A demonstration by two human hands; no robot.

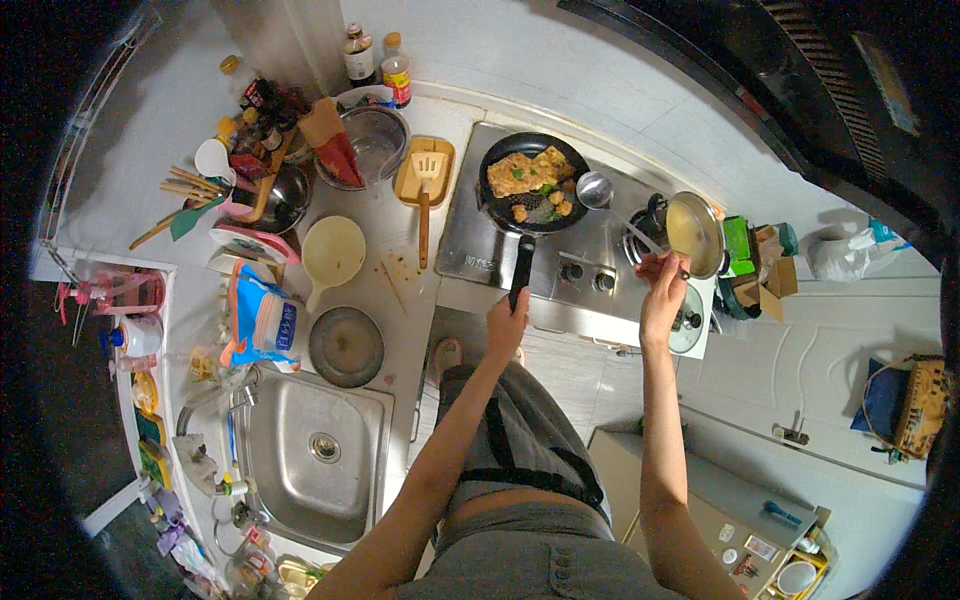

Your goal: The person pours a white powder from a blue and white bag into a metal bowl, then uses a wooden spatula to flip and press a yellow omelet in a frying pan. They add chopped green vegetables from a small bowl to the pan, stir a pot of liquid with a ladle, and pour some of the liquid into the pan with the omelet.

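My left hand [508,321] grips the black handle [523,266] of a frying pan [493,217] on the stainless-steel gas cooktop [469,202]. In the pan lie a browned, folded egg-like piece [517,176], small browned lumps [556,198] and bits of green. My right hand [661,296] holds a metal ladle [595,190] by its handle end. The ladle's bowl hangs just right of the pan's rim; its contents are hard to make out. Beyond my right fingers is a metal pot [716,225] of yellowish liquid, partly covered by that hand.
A glass lid [684,330] lies at the cooktop's right end. Left of the cooktop, a slotted turner [425,187] rests on a tan tray [405,196]. Farther left are a cream ladle-shaped bowl [334,247], a round dark pan [346,346], a blue bag [259,315] and the sink [300,420].
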